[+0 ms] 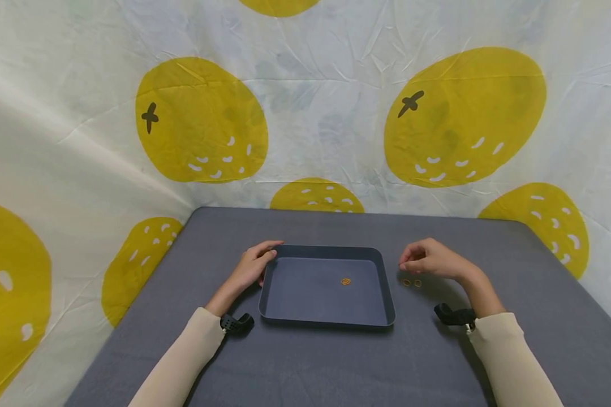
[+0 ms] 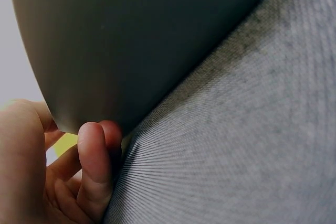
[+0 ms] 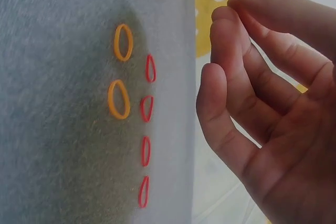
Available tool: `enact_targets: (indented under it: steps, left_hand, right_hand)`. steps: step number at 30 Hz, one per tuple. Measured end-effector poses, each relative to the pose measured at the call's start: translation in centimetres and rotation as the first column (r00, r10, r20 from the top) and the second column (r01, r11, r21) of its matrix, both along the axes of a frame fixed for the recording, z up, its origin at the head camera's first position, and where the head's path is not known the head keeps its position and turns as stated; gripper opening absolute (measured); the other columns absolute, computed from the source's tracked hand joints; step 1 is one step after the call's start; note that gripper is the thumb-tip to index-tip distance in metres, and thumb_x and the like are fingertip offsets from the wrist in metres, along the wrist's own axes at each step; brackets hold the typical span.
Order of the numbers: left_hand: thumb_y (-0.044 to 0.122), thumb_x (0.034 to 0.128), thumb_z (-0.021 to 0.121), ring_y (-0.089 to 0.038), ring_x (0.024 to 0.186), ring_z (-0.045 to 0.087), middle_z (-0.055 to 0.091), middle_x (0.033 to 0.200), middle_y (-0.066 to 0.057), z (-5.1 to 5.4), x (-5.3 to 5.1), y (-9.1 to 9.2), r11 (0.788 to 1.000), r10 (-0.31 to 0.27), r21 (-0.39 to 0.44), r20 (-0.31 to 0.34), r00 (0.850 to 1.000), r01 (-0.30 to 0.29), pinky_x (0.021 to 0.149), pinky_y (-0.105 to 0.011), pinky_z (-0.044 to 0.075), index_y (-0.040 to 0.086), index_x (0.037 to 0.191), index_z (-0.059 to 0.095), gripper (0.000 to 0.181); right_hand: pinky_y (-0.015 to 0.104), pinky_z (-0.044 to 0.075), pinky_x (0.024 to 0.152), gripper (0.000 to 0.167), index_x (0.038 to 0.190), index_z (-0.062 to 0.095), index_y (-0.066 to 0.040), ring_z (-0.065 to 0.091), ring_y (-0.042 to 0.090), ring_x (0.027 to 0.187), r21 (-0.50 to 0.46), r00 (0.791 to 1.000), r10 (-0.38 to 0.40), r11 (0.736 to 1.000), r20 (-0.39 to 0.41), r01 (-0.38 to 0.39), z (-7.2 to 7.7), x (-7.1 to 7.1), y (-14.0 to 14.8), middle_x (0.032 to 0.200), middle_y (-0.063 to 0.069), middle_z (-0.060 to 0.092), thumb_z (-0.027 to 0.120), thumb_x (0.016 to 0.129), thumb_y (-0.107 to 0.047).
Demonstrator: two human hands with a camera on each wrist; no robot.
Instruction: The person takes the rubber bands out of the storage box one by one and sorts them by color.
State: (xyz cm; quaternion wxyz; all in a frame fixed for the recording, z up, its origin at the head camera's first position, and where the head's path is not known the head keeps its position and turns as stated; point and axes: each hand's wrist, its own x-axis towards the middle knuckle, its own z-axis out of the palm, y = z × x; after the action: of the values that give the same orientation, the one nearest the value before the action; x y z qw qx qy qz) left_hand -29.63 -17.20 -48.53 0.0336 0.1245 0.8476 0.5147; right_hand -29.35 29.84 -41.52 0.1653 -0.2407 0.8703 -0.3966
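A dark grey rectangular tray point(image 1: 305, 305) lies on the table. My left hand point(image 1: 254, 263) grips its far left corner, the thumb at the rim; in the left wrist view curled fingers point(image 2: 93, 150) are against the tray's outer wall point(image 2: 121, 40). Inside the tray are orange rubber bands point(image 1: 345, 281), too small to count. Right of the tray, my right hand point(image 1: 433, 259) hovers above the table, fingers loosely bent, thumb near the fingertips, nothing visible between them. Two orange rubber bands point(image 3: 123, 42) lie below it, beside a row of several red rubber bands point(image 3: 147, 108).
The table has a grey cloth point(image 1: 315, 367). Behind it and at the left hangs a white curtain point(image 1: 326, 113) printed with yellow fruit shapes. Black straps point(image 1: 455, 315) sit on both wrists.
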Motion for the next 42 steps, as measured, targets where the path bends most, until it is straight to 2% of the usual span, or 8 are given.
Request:
enact_targets:
  steps: [10,16,26,29,31,34,38,42]
  left_hand:
    - [0.031,0.1106,0.049,-0.021,0.037,0.051,0.051,0.056,-0.004,0.0,0.1,0.0,1.000,0.005,-0.005,0.006,1.000,-0.005,0.042,-0.043,0.054,0.027,0.148,0.058,0.039]
    - [0.031,0.1106,0.049,-0.020,0.036,0.050,0.052,0.056,-0.004,0.1,0.2,0.1,1.000,0.010,-0.010,0.009,1.000,-0.010,0.042,-0.043,0.054,0.030,0.147,0.059,0.038]
    - [0.031,0.1105,0.050,-0.020,0.037,0.051,0.051,0.056,-0.005,0.2,0.2,0.0,1.000,0.004,-0.008,0.007,1.000,-0.004,0.043,-0.043,0.054,0.030,0.147,0.059,0.037]
    - [0.030,0.1105,0.050,-0.020,0.037,0.051,0.060,0.071,-0.007,0.1,0.2,0.1,1.000,0.008,-0.002,0.007,1.000,-0.008,0.043,-0.044,0.055,0.030,0.146,0.060,0.037]
    - [0.030,0.1105,0.050,-0.020,0.037,0.050,0.061,0.076,-0.019,0.0,0.2,0.2,1.000,0.008,0.002,0.008,1.000,-0.008,0.043,-0.044,0.055,0.030,0.147,0.060,0.037]
    - [0.030,0.1104,0.050,-0.019,0.037,0.051,0.069,0.112,-0.026,-0.1,0.1,0.3,1.000,0.004,0.004,0.008,1.000,-0.004,0.043,-0.044,0.055,0.029,0.147,0.059,0.038]
    - [0.031,0.1108,0.049,-0.020,0.037,0.050,0.071,0.090,-0.013,-0.1,0.1,0.1,1.000,-0.007,0.003,0.002,1.000,0.007,0.042,-0.043,0.054,0.027,0.148,0.058,0.039]
    - [0.032,0.1106,0.049,-0.022,0.037,0.049,0.049,0.058,-0.005,-0.1,0.0,0.0,1.000,-0.009,0.005,-0.002,1.000,0.009,0.042,-0.043,0.054,0.027,0.149,0.058,0.039]
  right_hand:
    - [0.028,0.043,0.047,0.023,0.101,0.072,0.004,0.049,0.010,0.056,-0.003,1.000,-0.007,1.000,-0.003,0.007,1.3,-0.1,-1.6,0.074,0.010,0.063,0.070,0.099,-0.019]
    - [0.038,0.054,0.059,0.023,0.102,0.073,0.002,0.059,0.022,0.066,-0.006,0.999,0.008,1.000,-0.037,-0.008,2.1,-0.6,-3.2,0.078,0.013,0.064,0.071,0.099,-0.021]
    - [0.035,0.057,0.074,0.026,0.107,0.074,0.003,0.065,0.033,0.082,-0.057,0.999,0.019,0.998,-0.043,-0.021,2.7,-1.3,-6.6,0.091,0.017,0.070,0.072,0.098,-0.021]
    - [0.040,0.059,0.077,0.026,0.107,0.074,0.004,0.065,0.035,0.083,-0.075,0.999,0.021,0.997,-0.045,-0.025,2.6,-1.6,-7.5,0.090,0.017,0.071,0.072,0.098,-0.021]
    - [0.041,0.059,0.078,0.027,0.106,0.074,0.005,0.065,0.036,0.083,-0.090,0.999,0.019,0.996,-0.037,-0.022,2.4,-1.7,-8.0,0.090,0.016,0.071,0.073,0.097,-0.020]
    - [0.042,0.060,0.079,0.026,0.106,0.074,0.005,0.065,0.040,0.085,-0.119,0.999,0.030,0.992,-0.026,-0.033,2.0,-1.9,-8.7,0.092,0.016,0.072,0.073,0.098,-0.019]
    - [0.045,0.060,0.079,0.024,0.107,0.074,0.007,0.064,0.044,0.085,-0.145,0.998,0.066,0.987,-0.024,-0.068,1.6,-2.0,-9.8,0.095,0.023,0.071,0.071,0.099,-0.016]
    - [0.045,0.058,0.075,0.022,0.105,0.074,0.007,0.061,0.043,0.080,-0.135,0.994,0.102,0.985,-0.034,-0.106,1.3,-2.2,-10.9,0.092,0.028,0.069,0.070,0.099,-0.014]
